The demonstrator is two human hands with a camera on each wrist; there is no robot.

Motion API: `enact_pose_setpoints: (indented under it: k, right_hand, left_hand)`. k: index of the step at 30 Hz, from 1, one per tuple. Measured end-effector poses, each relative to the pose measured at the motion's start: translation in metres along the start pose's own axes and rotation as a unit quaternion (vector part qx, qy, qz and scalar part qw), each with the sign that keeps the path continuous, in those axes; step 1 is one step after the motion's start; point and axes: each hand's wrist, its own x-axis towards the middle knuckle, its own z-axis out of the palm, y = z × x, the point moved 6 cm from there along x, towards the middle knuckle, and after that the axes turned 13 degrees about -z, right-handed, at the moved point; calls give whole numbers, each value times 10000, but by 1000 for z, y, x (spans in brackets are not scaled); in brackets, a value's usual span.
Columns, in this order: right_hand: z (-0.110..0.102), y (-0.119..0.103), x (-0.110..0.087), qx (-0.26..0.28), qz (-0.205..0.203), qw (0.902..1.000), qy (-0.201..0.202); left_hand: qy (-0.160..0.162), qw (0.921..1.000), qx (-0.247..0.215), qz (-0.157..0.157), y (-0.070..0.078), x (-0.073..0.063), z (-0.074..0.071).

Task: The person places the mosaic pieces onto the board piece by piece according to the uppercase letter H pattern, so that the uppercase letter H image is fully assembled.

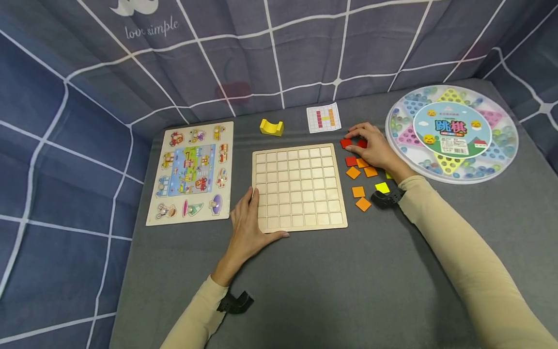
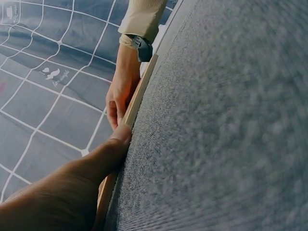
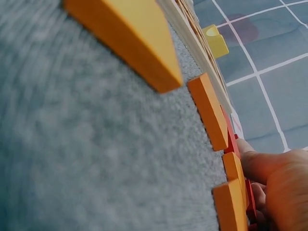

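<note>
A square wooden grid board [image 1: 298, 188] lies in the middle of the table in the head view. My left hand [image 1: 249, 220] rests at its near left corner, fingers straight along the left edge and thumb along the near edge; the left wrist view shows the thumb [image 2: 113, 147] against the board's rim. Right of the board, my right hand [image 1: 370, 145] pinches a red square tile [image 1: 345, 143] between thumb and fingertips. Another red tile [image 1: 362, 143] lies partly under that hand. Nearer are a third red tile [image 1: 350, 161], several orange tiles [image 1: 358, 192] and yellow tiles [image 1: 382, 187].
A printed pattern card [image 1: 323, 118] and a yellow curved block [image 1: 271, 128] lie behind the board. At the left is a wooden picture puzzle [image 1: 226, 169]. A round Chinese checkers set [image 1: 453, 133] sits at the right. A grid-patterned curtain [image 1: 244, 53] hangs around the table.
</note>
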Motion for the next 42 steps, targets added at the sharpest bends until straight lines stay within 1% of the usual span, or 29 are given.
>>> enact_pose_setpoints:
  k: [8,15,21,30,42]
  right_hand:
    - [-1,-1,1,59,15,10000,38]
    - [2,2,-4,59,82,9999,-16]
    - [3,4,-5,101,91,9999,8]
    - [2,2,-4,87,68,9999,38]
    - [0,1,-2,93,-25,9999,97]
  left_hand:
    - [53,10000,27,54,2,0,-1]
    - [-9,10000,35,34,1,-3,2]
    - [35,10000,36,73,2,-4,2]
    - [46,9999,64,119,2,-2,1]
    - [31,9999,82,100,3,-1,-1]
